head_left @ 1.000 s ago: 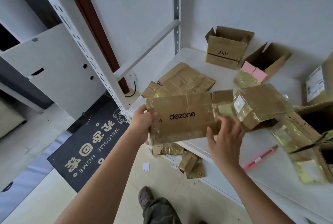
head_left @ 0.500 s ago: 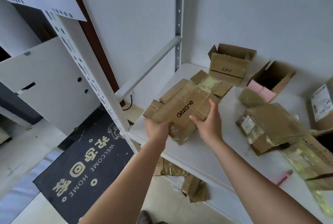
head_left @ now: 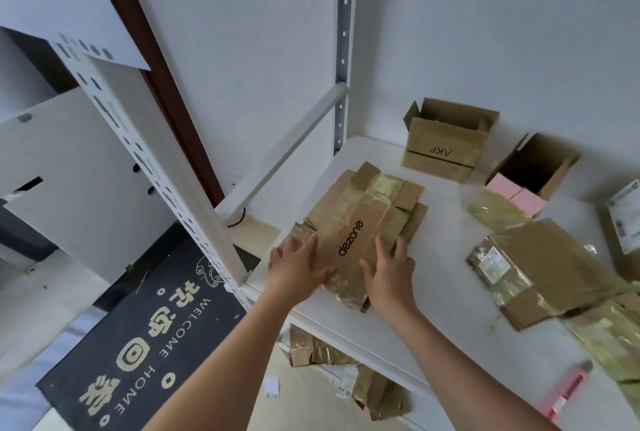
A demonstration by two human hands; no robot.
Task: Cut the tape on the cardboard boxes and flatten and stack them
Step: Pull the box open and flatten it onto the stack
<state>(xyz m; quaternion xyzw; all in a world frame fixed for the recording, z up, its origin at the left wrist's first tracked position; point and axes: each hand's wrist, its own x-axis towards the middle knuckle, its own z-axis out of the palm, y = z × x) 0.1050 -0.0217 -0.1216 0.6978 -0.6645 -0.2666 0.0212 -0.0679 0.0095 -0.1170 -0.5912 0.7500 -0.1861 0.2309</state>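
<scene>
A flattened "dezone" cardboard box (head_left: 360, 222) lies on top of a stack of flattened boxes near the left front corner of the white shelf (head_left: 433, 292). My left hand (head_left: 296, 266) rests flat on the box's near left edge, fingers straight. My right hand (head_left: 391, 268) presses flat on its near right part. An open "AKF" box (head_left: 446, 143) stands at the back. A second open box (head_left: 533, 174) with pink flaps lies on its side beside it. A taped, partly flattened box (head_left: 540, 268) lies to the right. A pink cutter (head_left: 568, 392) lies near the front right edge.
A white perforated shelf upright (head_left: 166, 167) and a diagonal brace (head_left: 287, 150) stand left of the stack. Cardboard scraps (head_left: 349, 365) lie on the floor under the shelf. A dark "WELCOME HOME" mat (head_left: 138, 337) covers the floor at left. More taped cardboard (head_left: 620, 340) sits far right.
The dezone box went from held in the air to laid flat on the stack. Both hands let go of their grip and now press on it with straight fingers.
</scene>
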